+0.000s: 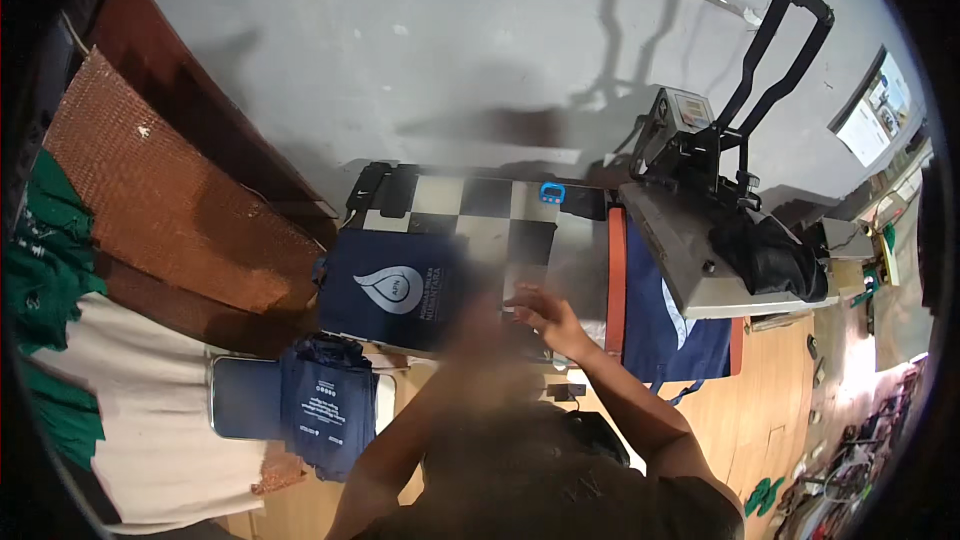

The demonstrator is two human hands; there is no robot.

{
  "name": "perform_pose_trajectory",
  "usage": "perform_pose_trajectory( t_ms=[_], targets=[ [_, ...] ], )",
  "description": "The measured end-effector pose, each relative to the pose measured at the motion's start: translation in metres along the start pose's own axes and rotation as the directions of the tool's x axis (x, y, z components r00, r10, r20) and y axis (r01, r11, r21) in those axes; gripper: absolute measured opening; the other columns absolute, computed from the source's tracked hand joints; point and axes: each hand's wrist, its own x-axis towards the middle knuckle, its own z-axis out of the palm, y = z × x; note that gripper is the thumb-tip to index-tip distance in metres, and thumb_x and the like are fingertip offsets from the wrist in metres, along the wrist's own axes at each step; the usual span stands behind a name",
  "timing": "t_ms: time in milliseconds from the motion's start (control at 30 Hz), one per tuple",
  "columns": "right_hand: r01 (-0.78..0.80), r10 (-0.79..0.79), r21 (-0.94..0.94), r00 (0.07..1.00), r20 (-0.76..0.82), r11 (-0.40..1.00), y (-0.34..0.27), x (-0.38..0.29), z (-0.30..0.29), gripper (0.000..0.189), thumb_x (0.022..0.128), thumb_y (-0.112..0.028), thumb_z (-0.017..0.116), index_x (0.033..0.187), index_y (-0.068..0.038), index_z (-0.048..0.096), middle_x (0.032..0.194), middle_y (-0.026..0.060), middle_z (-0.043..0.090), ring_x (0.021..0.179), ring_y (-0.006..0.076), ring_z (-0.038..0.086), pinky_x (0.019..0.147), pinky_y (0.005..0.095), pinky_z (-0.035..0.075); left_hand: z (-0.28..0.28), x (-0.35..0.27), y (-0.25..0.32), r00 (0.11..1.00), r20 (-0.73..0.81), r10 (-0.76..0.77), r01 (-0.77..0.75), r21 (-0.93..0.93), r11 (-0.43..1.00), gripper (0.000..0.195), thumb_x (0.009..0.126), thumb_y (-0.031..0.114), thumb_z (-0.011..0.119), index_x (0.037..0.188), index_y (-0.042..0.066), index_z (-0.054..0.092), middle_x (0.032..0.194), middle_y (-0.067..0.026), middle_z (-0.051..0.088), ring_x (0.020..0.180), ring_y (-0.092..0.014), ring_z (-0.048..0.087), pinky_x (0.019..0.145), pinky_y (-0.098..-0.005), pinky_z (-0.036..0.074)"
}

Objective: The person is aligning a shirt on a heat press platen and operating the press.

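My right hand (551, 321) is raised over the near part of the checkered table (484, 199), fingers apart and bent, with nothing seen in it. A blurred patch in mid-view covers my left hand; only the left forearm (409, 424) shows clearly, reaching towards the table. Left of the blur lies a navy fabric bag (394, 285) with a white drop-shaped print, flat on the table. Right of my right hand, a second navy bag (652, 315) lies partly under the raised plate of a heat press (720, 270), beside an orange-red strip (616, 277).
A small blue digital timer (552, 193) and dark phone-like items (367, 187) sit at the table's back. Lower left, a stack of printed navy bags (330, 405) rests on a stool (244, 397). The press's long black handle (806, 30) rises at the right.
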Motion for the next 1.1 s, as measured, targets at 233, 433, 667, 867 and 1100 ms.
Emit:
perform_pose_trajectory(
  t_ms=[233,433,667,867,1100],
  targets=[
    [-0.103,0.096,-0.104,0.993,-0.075,0.989,0.013,0.021,0.015,0.050,0.103,-0.022,0.067,0.147,-0.004,0.050,0.130,0.0129,0.065,0.117,0.0211,0.063,0.099,0.0378,0.053,0.027,0.011,-0.002,0.979,0.189,0.073,-0.041,-0.166,0.985,0.085,0.100,0.007,0.064,0.168,0.018,0.015,0.167,-0.0076,0.028,0.148,-0.023,0.040,0.119,-0.0415,0.037],
    [-0.121,0.119,-0.074,0.992,-0.032,0.990,0.019,0.069,0.052,0.051,0.103,-0.023,0.068,0.146,-0.003,0.051,0.126,0.0108,0.067,0.117,0.0214,0.062,0.101,0.0392,0.051,-0.047,0.017,0.029,0.966,0.221,-0.133,0.126,0.046,0.991,0.077,0.098,0.008,0.067,0.164,0.015,0.027,0.163,-0.0099,0.037,0.145,-0.021,0.043,0.114,-0.0395,0.045],
    [-0.121,0.130,-0.267,0.991,0.015,0.956,0.103,0.185,0.115,0.048,0.100,-0.019,0.070,0.141,-0.003,0.051,0.120,0.0126,0.068,0.109,0.0227,0.066,0.095,0.0376,0.054,-0.185,0.000,0.004,0.984,-0.012,-0.177,0.176,0.182,0.967,0.056,0.100,0.027,0.071,0.147,0.004,0.052,0.139,-0.0146,0.064,0.126,-0.024,0.063,0.107,-0.0388,0.050],
    [-0.066,0.084,-0.717,0.996,-0.011,0.694,0.155,0.364,0.207,0.061,0.093,-0.032,0.077,0.138,-0.003,0.049,0.122,0.0263,0.066,0.112,0.0443,0.067,0.092,0.0470,0.054,-0.292,-0.046,-0.072,0.940,-0.276,-0.201,0.225,0.061,0.972,0.034,0.105,0.020,0.065,0.132,0.000,0.061,0.124,-0.0154,0.071,0.118,-0.021,0.068,0.100,-0.0328,0.054],
    [-0.345,-0.003,-0.761,0.910,-0.414,0.549,0.159,0.524,0.294,0.088,0.087,-0.044,0.080,0.146,0.004,0.034,0.136,0.0359,0.050,0.125,0.0504,0.056,0.101,0.0529,0.052,-0.362,-0.113,-0.129,0.852,-0.443,-0.279,0.214,-0.193,0.958,0.031,0.104,0.019,0.065,0.127,-0.002,0.063,0.115,-0.0133,0.071,0.107,-0.017,0.068,0.094,-0.0329,0.056]
  ],
)
